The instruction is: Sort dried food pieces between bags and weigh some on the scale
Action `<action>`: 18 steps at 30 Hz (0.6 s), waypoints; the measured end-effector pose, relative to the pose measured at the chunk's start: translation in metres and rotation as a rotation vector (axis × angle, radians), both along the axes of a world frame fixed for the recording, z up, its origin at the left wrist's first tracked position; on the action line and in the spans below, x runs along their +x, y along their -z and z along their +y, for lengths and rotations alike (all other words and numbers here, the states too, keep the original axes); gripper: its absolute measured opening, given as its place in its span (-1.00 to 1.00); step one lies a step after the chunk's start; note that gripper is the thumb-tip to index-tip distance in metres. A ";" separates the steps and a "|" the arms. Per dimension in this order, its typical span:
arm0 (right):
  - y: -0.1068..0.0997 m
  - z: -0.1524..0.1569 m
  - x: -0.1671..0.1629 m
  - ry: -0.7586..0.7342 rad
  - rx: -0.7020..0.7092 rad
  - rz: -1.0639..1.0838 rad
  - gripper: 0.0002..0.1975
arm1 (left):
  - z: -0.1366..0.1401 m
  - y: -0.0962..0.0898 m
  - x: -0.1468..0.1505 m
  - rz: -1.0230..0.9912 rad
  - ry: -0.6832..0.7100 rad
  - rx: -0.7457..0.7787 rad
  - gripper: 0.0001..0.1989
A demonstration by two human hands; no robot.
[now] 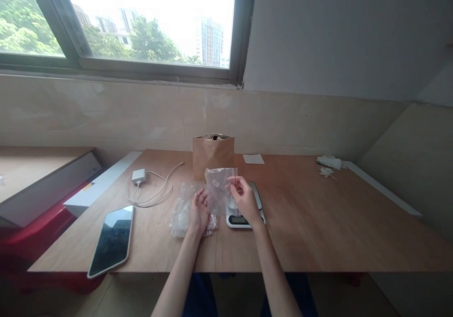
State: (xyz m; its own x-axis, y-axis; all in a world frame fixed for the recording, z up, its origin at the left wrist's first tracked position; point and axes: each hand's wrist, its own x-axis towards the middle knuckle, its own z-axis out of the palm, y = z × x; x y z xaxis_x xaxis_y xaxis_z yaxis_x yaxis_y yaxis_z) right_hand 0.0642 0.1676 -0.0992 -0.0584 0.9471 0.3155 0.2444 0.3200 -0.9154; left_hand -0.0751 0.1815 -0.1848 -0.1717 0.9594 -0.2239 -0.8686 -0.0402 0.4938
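Note:
A clear zip bag (215,194) with a red strip along its right edge is held up over the table. My right hand (245,198) pinches that edge between thumb and fingers. Palm up at the bag's lower left is my left hand (199,212), its fingers loosely bent and apart; I see nothing gripped in it. Under my left hand lies a pile of clear plastic zip bags (181,213). Behind the held bag and my right hand, a white kitchen scale (258,196) is partly hidden. A brown paper pouch (212,154) stands upright behind, its top gaping.
Left on the wooden table (318,222) are a tablet (112,237) at the front edge and a white charger (138,176) with a looped cable. White paper (253,159) lies near the wall. A white bundle (330,162) sits at the far right corner.

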 end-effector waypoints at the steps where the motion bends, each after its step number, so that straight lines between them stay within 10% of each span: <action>1: 0.002 -0.005 0.006 0.053 -0.018 0.044 -0.79 | 0.001 0.000 0.000 -0.011 -0.005 -0.034 -0.83; 12: 0.025 -0.050 0.027 0.257 -0.146 0.230 -0.66 | 0.018 -0.029 -0.003 -0.117 -0.014 -0.244 -0.76; 18: 0.028 -0.047 0.011 0.343 -0.134 0.232 -0.61 | -0.001 -0.048 0.007 0.339 0.199 0.010 -0.88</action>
